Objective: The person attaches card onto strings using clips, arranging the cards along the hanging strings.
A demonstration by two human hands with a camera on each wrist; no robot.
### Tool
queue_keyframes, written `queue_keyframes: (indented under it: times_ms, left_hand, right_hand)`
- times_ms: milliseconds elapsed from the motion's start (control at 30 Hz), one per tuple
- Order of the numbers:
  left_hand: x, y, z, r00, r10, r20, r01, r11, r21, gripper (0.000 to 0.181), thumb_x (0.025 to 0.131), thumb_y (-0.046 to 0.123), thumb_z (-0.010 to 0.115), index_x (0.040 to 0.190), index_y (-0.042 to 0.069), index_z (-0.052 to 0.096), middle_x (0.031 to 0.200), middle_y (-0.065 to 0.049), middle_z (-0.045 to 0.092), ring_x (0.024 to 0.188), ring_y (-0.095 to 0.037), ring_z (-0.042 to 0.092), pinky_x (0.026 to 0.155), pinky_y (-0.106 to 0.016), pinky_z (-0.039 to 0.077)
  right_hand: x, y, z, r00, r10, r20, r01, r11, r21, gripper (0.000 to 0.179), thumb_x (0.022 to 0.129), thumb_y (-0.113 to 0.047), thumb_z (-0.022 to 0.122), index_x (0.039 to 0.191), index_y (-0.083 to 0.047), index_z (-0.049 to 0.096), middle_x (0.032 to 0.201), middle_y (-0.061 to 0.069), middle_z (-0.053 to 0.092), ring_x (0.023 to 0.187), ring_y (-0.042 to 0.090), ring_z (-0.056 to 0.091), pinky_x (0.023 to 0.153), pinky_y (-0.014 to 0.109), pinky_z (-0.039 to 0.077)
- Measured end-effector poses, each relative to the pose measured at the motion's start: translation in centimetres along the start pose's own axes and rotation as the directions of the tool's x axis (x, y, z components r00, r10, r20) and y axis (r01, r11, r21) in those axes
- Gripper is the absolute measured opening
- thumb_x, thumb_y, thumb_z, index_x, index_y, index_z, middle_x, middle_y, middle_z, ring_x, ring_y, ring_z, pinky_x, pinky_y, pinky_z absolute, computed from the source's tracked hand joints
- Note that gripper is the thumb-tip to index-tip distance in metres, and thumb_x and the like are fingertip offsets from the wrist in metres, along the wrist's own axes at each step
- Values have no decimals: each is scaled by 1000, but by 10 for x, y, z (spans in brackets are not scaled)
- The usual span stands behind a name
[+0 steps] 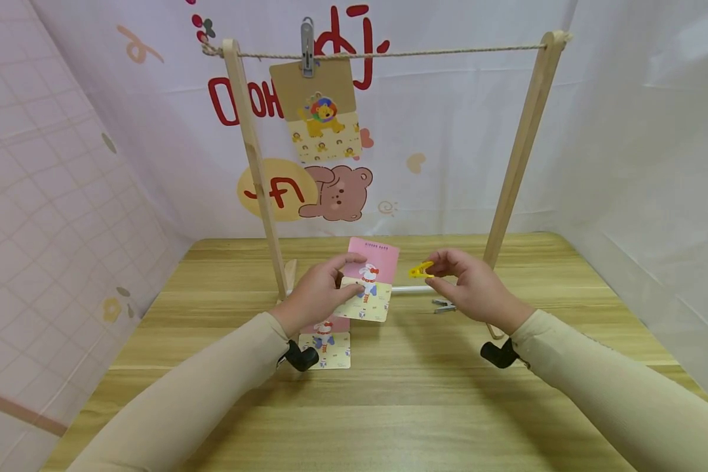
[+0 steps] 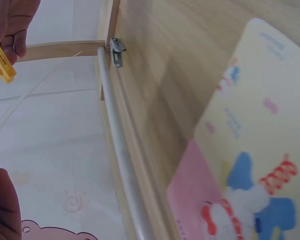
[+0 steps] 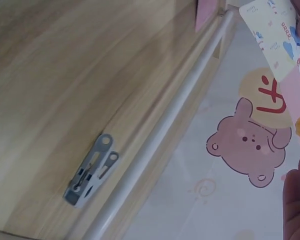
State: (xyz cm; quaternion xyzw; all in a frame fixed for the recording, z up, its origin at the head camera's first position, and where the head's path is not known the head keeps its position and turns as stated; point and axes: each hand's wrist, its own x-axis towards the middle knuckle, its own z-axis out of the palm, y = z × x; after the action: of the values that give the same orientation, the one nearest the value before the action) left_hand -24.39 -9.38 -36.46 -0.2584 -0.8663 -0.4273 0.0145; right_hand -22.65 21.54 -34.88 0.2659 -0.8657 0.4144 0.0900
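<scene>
Head view: I've got the left hand [image 1: 317, 287] pinching a pink-and-yellow bunny card [image 1: 370, 303] just below frame centre. Right hand [image 1: 475, 287] has a yellow clip [image 1: 419, 271] in a small pinch, right of centre.

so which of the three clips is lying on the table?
The grey clip beside the white rod; the second grey clip is on the rope, and the yellow clip is pinched in the right hand.
</scene>
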Motion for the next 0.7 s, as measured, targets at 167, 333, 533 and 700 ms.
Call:
queue_keyframes:
  times_ms: [167, 333, 533, 700]
  left_hand:
    - [6, 5, -2, 999, 29, -14, -29, 1000, -11, 48, 98, 19, 77, 143, 20, 61, 77, 0, 52, 66, -16, 46, 58, -25, 39]
    - [10, 11, -6, 999, 36, -24, -36, 999, -17, 48, 98, 19, 77, 143, 21, 61, 75, -1, 52, 65, -17, 47, 56, -25, 40]
    - [15, 19, -10, 998, 57, -34, -58, 998, -32, 51, 98, 19, 77, 145, 21, 59, 80, -1, 54, 65, -17, 46, 55, -24, 38]
    - [19, 26, -15, 996, 83, -35, -84, 996, -43, 53, 98, 19, 77, 148, 21, 57, 85, -3, 58, 66, -17, 45, 56, -24, 37]
  right_hand:
    - [3, -5, -4, 999, 23, -42, -22, 1000, 18, 22, 98, 0, 72, 118, 0, 63, 108, 13, 74, 98, 16, 71, 84, 16, 56]
    - [7, -7, -7, 996, 7, -87, -5, 1000, 26, 20, 97, 0, 73, 116, 2, 65, 102, 12, 74, 93, 6, 69, 82, 13, 54]
    - [11, -14, -12, 993, -9, -116, 15, 998, 55, 20, 97, 2, 71, 116, 3, 65, 102, 14, 72, 91, 2, 68, 82, 13, 55]
    - [15, -20, -17, 989, -19, -144, 28, 998, 59, 20, 97, 2, 72, 115, 3, 67, 101, 15, 72, 88, 3, 68, 77, 14, 56]
